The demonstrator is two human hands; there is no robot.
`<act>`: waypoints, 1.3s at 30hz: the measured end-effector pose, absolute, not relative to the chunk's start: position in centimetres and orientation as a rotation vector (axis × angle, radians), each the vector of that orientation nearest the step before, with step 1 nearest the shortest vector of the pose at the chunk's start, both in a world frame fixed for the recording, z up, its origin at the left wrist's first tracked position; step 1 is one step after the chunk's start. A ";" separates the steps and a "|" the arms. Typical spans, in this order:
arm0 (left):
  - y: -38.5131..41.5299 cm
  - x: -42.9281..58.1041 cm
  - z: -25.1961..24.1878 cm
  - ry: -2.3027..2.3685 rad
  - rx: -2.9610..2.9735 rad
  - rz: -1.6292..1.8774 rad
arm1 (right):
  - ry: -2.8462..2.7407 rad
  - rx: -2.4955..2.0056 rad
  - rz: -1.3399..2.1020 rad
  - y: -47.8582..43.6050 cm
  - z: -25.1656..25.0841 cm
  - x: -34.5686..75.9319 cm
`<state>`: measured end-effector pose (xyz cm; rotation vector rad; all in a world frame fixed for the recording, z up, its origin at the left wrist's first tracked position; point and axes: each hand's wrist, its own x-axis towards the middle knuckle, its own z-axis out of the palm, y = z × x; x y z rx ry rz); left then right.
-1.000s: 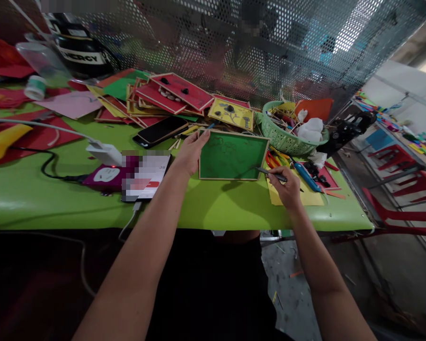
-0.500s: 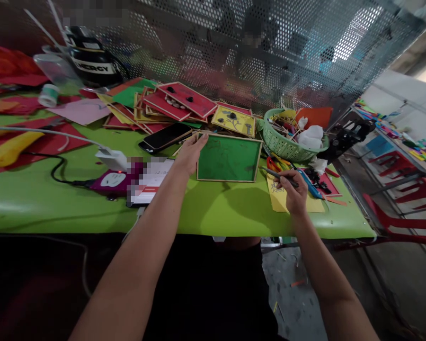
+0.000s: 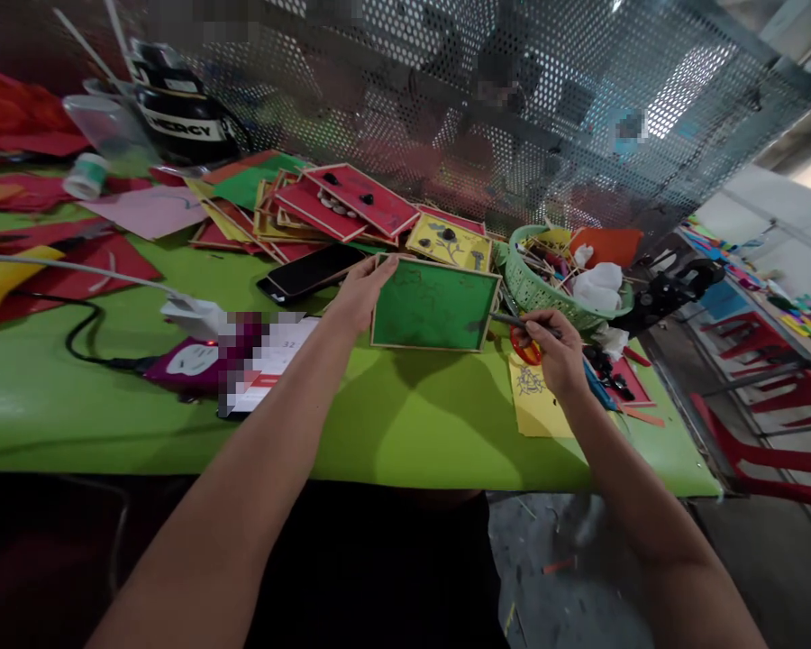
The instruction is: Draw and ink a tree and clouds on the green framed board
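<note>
A green-covered table [image 3: 446, 460] is standing before a perforated metal screen [image 3: 412, 108]; I am giving clock directions from the green framed board, which is lying near the middle of the view, between the two hands. The left hand [image 3: 365, 293] is gripping this green framed board [image 3: 436, 306] at its 10 o'clock corner, with the thumb pressing on the front; the board is leaning up and facing the person, and whether its lower edge is touching the table I cannot tell. The right hand [image 3: 558, 347], well apart from the left, is pinching a dark pen-like tool [image 3: 512, 320] between 3 and 4 o'clock; its tip is pointing at the board's right edge, but I cannot tell if they are touching.

Just beyond, at 12 o'clock, a yellow framed board [image 3: 450, 236] is lying; at 4 o'clock a yellow paper [image 3: 541, 419] with a drawing is resting near the right hand; between 2 and 3 o'clock a pale green basket [image 3: 541, 284] is holding sticks and white crumpled pieces; at 11 o'clock red framed boards [image 3: 392, 207] are lying piled; between 9 and 10 o'clock a black phone [image 3: 314, 273] is lying; farther, at 10 o'clock, a black jug [image 3: 182, 126] is standing.
</note>
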<state>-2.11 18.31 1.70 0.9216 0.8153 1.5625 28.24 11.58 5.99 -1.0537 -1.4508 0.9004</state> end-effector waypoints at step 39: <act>17.4 -1.7 1.8 0.951 0.766 1.648 | -2.088 -1.188 0.201 11.8 3.7 29.8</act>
